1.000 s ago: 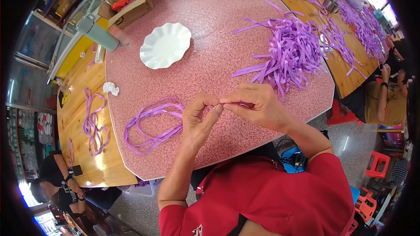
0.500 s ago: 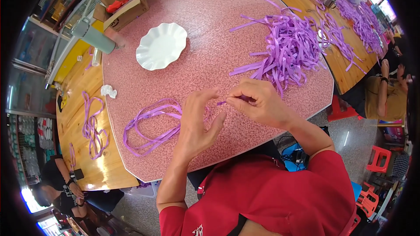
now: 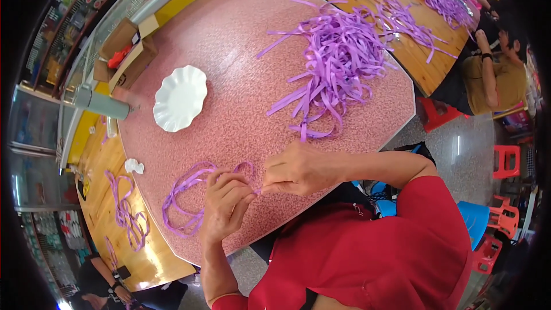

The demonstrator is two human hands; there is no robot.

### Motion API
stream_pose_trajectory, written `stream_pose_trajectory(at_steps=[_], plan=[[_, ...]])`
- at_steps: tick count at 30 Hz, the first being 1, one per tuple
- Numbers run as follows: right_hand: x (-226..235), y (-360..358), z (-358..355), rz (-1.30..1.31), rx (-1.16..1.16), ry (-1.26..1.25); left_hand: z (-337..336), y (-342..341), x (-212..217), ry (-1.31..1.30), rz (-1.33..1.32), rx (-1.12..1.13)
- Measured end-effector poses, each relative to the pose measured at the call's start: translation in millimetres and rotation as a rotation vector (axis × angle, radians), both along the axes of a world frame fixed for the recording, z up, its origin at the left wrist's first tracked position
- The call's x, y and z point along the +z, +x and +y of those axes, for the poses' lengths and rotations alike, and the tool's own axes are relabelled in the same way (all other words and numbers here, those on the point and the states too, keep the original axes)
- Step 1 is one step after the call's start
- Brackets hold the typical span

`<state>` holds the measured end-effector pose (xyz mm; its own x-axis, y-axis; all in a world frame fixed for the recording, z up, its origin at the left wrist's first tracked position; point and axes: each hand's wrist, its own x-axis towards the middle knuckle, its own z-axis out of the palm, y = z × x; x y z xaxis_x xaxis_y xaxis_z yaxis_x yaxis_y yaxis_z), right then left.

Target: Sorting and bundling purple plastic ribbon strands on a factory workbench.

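Left hand [image 3: 224,204]: pinches purple ribbon [image 3: 257,191] at the fingertips, just beside the right.
Right hand [image 3: 298,170]: curled inward, seemingly pinched on the same strip; fingertips partly hidden.
Ribbon place: between both hands, above the pink table [image 3: 229,126]; near a loose coil [image 3: 166,208] and a tangled pile [image 3: 338,60].
Handling: best to pinch close, hold flat and untwisted, pull lightly.
Writing: dark marking on the cardboard box [image 3: 135,64], too small to read.

ribbons [image 3: 340,51]: satiny, cloth-like | plate [image 3: 181,99]: glossy, smooth | box [image 3: 136,64]: matt cardboard
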<state>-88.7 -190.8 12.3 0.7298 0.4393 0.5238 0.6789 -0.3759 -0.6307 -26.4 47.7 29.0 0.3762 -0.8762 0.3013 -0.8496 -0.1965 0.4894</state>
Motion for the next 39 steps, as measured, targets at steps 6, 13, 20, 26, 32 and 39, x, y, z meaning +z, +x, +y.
stream_pose_trajectory(at_steps=[6,13,20,26,32,39], plan=[[47,5,17,0.265,0.137,0.48,-58,-12,-5,-0.412,0.613,0.247],[103,13,-73,0.23,0.049,1.062,-104,35,15,-0.42,0.418,-0.082],[66,0,-108,0.342,-0.011,1.261,-121,26,13,-0.416,0.812,-0.129],[53,2,-140,0.234,-0.133,1.272,-112,41,24,-0.104,0.783,0.049],[22,2,-188,0.229,-0.282,1.322,-76,60,-1,-0.07,0.56,0.139],[13,-21,-265,0.203,-0.509,1.333,-26,66,-6,-0.086,0.587,0.263]])
